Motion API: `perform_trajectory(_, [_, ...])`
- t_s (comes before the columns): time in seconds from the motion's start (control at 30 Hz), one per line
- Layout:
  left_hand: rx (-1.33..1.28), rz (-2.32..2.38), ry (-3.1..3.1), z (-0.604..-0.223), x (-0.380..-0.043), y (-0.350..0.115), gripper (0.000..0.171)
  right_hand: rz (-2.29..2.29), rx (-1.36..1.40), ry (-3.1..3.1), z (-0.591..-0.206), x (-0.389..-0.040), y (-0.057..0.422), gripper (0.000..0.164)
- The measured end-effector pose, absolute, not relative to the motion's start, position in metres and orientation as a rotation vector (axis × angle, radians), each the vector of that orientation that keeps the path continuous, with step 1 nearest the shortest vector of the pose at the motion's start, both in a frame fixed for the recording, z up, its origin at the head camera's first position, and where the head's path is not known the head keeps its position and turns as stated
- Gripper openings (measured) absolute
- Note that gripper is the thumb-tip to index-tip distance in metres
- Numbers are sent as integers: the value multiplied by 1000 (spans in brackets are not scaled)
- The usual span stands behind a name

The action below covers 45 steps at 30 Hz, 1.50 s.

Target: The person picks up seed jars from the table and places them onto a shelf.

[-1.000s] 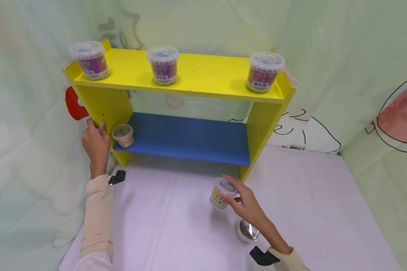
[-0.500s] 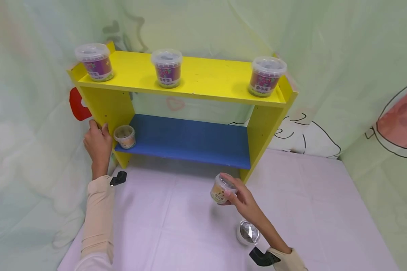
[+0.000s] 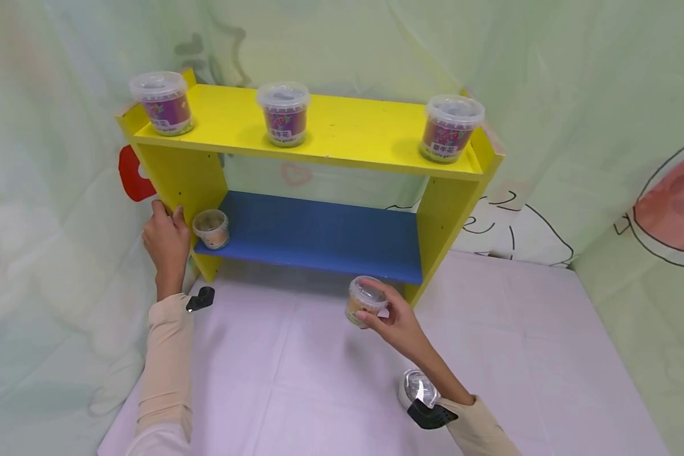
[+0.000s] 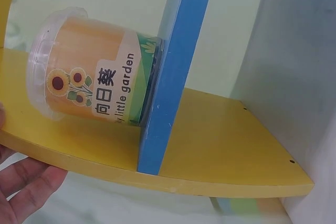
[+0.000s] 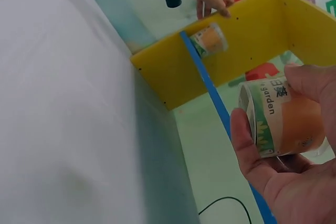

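Observation:
My right hand (image 3: 398, 326) holds a small clear-lidded plastic seed cup (image 3: 356, 306) with an orange and green label. Thumb and fingers wrap its sides, and it hangs just before the front edge of the blue shelf board (image 3: 319, 234). In the right wrist view the same cup (image 5: 294, 119) is tilted in the grip. My left hand (image 3: 166, 244) grips the front edge of the yellow rack's left side panel (image 4: 105, 153), mostly on its outer face. Beside that panel, a matching sunflower-labelled cup (image 4: 84, 72) stands at the left end of the blue board.
Three purple-labelled lidded cups stand on the yellow top board (image 3: 353, 130): left cup (image 3: 168, 114), middle cup (image 3: 285, 123) and right cup (image 3: 447, 139). Another shiny-topped cup (image 3: 415, 384) rests on the pale tablecloth (image 3: 308, 392), partly under my right wrist. Printed curtains surround the table.
My right hand has lifted the cup and moved it up and slightly left, toward the blue board. My left hand stays on the side panel. The view has shifted slightly.

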<state>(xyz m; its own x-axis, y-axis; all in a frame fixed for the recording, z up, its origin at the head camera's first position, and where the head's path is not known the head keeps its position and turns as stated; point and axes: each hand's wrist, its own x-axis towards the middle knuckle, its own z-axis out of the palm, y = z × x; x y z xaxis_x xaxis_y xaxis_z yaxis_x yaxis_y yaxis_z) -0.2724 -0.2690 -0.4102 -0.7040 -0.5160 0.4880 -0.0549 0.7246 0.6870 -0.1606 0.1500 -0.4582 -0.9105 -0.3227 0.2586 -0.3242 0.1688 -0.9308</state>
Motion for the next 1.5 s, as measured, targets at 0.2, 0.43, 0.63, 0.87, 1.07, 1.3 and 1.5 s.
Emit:
perform_trajectory(0.2, [423, -851, -2238, -410, -273, -271, 44, 1792, 760, -2408, -451, -174, 133, 63])
perform_trajectory(0.43, [426, -844, -2255, -413, -271, -273, 44, 1723, 838, -2399, -443, -195, 120, 66])
perform_trajectory(0.63, [451, -850, -2263, -417, -265, -275, 44, 1803, 808, -2450, -439, -213, 112, 85])
perform_trajectory(0.87, [463, -833, -2258, -419, -263, -272, 42, 1820, 738, -2467, -441, -235, 91, 86])
perform_trajectory(1.07, [429, -851, -2261, -415, -268, -268, 42, 1709, 713, -2468, -438, -251, 75, 78])
perform_trajectory(1.3, [431, -838, -2240, -414, -272, -268, 42, 1667, 808, -2417, -433, -262, 60, 75])
perform_trajectory(1.5, [439, -843, -2237, -412, -273, -270, 43, 1648, 810, -2448, -434, -270, 53, 76])
